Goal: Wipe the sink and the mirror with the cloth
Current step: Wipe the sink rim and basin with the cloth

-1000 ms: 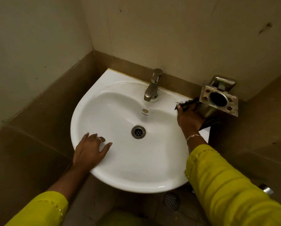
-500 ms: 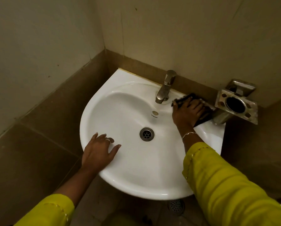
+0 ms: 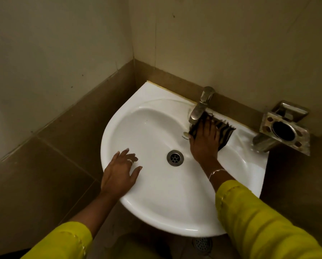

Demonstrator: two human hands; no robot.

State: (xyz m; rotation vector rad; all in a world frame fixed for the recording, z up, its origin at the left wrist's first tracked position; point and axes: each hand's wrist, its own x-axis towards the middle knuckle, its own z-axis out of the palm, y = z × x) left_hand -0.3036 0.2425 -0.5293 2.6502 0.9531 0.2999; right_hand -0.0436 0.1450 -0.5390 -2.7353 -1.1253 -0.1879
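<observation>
A white corner sink fills the middle of the head view, with a round metal drain in its bowl. My right hand presses a dark striped cloth flat against the back of the bowl, just below the metal tap. The cloth's frayed edge sticks out to the right of my fingers. My left hand rests flat on the sink's left rim, fingers spread, holding nothing. No mirror is in view.
A metal holder with a round hole is fixed to the wall right of the sink. Tiled walls meet in the corner behind the sink. A floor drain shows below the sink's front edge.
My right hand has slid the cloth leftward along the sink's back, from beside the metal holder to just under the tap. My left hand has stayed on the rim.
</observation>
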